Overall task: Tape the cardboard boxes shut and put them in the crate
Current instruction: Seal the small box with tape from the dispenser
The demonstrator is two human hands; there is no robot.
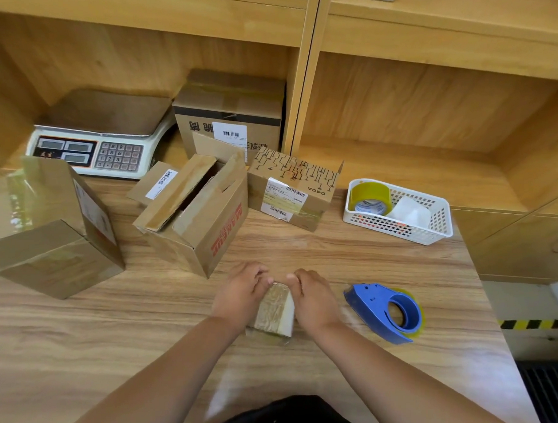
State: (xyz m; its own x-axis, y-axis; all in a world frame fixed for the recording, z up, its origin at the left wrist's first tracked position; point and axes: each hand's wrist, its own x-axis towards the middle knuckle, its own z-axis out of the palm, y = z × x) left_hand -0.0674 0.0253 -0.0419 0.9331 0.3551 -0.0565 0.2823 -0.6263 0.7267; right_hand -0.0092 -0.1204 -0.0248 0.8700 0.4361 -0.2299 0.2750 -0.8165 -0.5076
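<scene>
Left hand (pixel 243 293) and right hand (pixel 313 297) grip small box (pixel 274 312), tape dispenser (pixel 384 309) beside, open box (pixel 194 215) behind

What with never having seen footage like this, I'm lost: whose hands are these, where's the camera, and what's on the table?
No machine here: a person works bare-handed, and the single camera sits on their head, looking down. The left hand and right hand grip a small box between them on the wooden table. Beside the right hand lies a blue tape dispenser. Farther back stand bigger cardboard boxes; the box with red lettering has open flaps. There is also a weighing scale and a white basket holding a tape roll.
</scene>
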